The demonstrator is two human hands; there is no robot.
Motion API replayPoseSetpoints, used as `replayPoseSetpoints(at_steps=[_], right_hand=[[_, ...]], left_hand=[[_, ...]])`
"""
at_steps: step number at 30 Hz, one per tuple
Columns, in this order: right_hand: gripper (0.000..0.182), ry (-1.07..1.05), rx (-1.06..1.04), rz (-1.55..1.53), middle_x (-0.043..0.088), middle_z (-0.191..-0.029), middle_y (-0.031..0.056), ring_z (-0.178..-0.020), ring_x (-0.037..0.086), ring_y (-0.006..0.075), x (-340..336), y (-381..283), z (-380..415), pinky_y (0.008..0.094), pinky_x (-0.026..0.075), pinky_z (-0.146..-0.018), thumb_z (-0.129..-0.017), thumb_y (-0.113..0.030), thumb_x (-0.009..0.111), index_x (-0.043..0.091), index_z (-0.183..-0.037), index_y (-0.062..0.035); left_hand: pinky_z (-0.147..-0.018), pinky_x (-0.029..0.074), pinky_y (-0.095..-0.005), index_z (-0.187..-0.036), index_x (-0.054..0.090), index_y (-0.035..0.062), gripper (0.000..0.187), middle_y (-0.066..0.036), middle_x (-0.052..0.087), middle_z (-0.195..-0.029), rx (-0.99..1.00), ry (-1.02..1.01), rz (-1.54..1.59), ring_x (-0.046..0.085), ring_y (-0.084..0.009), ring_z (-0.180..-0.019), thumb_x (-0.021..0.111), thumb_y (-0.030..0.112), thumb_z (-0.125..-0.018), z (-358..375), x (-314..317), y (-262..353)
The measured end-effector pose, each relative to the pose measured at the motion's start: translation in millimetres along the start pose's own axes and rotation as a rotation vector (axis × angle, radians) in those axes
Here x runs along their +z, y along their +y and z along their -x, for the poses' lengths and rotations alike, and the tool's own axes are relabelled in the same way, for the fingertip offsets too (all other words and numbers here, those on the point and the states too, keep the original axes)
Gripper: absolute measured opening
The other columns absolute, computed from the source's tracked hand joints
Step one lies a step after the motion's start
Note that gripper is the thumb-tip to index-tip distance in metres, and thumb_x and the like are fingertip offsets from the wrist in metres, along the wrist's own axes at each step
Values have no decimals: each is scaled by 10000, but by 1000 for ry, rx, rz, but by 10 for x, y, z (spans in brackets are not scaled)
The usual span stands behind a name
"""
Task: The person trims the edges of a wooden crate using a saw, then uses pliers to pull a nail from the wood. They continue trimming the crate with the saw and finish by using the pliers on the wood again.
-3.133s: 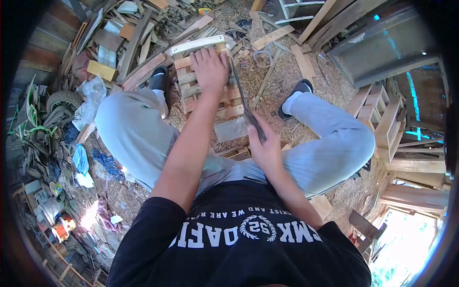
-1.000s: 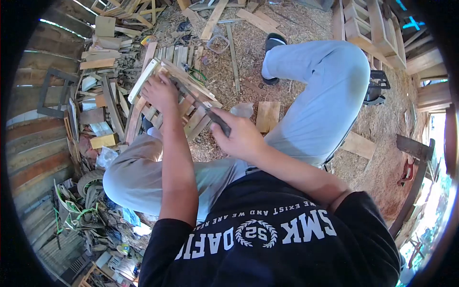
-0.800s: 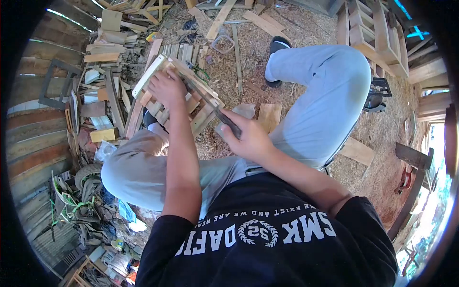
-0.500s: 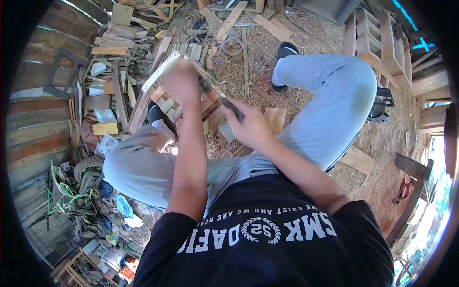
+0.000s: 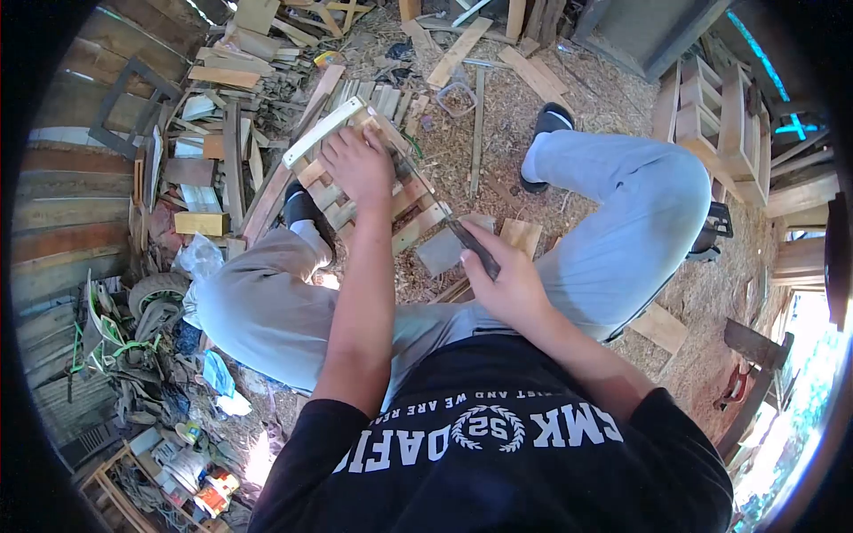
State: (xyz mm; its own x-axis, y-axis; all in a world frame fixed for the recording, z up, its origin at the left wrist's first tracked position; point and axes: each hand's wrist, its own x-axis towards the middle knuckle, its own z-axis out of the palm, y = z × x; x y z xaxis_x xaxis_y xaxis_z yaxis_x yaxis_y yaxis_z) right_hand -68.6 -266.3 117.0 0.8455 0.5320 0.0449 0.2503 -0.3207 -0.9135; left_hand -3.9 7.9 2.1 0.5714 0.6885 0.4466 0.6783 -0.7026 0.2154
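Observation:
My left hand [image 5: 358, 167] rests on a slatted wooden frame [image 5: 404, 213], its fingers bent over the upper slats. The frame leans between my lower legs, with a pale bar [image 5: 324, 131] along its far left end. In my right hand [image 5: 508, 280] is the dark handle of a long, narrow tool [image 5: 466, 240]. Its thin blade lies along the frame's right edge and reaches up past my left hand. Whether it is a file or a saw I cannot make out. My left palm hides part of the frame.
Loose boards [image 5: 458, 53] and wood shavings cover the ground ahead. Stacked offcuts [image 5: 233, 75] line the left wall, near a yellowish block [image 5: 201, 223]. A clear plastic tub [image 5: 456, 99] sits beyond the frame. Wooden crates [image 5: 724, 124] stand at the right.
My right hand has drawn the tool back toward my body, down and to the right. My left hand stays on the frame and shows more sharply now. The whole view has shifted slightly.

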Motion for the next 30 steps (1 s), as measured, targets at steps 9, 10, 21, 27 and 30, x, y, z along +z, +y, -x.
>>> replayPoseSetpoints(at_steps=[9,10,21,27,30], right_hand=[[415,-13,69,-37,782,-1086,267,-976,779,439,-52,-113,87,435,621,-856,-1039,-259,681,708,-1371,-12],[415,-18,64,-30,782,-1086,267,-976,779,439,-11,-41,23,435,621,-856,-1039,-259,681,708,-1371,-12],[417,26,10,10,771,-1033,261,-929,776,428,59,122,-60,480,609,-819,-1045,-247,658,696,-1410,-49],[449,-41,50,78,779,-1063,257,-928,780,423,25,-138,-14,469,617,-818,-1035,-240,669,678,-1430,-26],[457,31,-35,53,769,-921,256,-789,759,438,-2,5,50,491,606,-740,-1026,-250,678,678,-1425,-27]], left_hand=[[-1185,375,-569,-1062,664,23,331,-197,641,-1128,-6,23,28,595,-394,-1181,632,351,-1040,51,-10,5],[-1185,375,-569,-1062,664,23,331,-197,641,-1128,-15,25,31,595,-394,-1181,632,351,-1040,28,9,19],[-1180,381,-571,-1078,653,25,336,-199,640,-1140,34,91,5,598,-396,-1176,627,358,-1047,76,47,55],[-1191,373,-574,-1102,655,22,352,-199,637,-1129,24,47,21,596,-401,-1178,617,369,-1052,76,16,-13],[-1185,376,-572,-1119,664,24,371,-206,650,-1164,36,55,-2,597,-402,-1184,604,385,-1061,85,40,39]])
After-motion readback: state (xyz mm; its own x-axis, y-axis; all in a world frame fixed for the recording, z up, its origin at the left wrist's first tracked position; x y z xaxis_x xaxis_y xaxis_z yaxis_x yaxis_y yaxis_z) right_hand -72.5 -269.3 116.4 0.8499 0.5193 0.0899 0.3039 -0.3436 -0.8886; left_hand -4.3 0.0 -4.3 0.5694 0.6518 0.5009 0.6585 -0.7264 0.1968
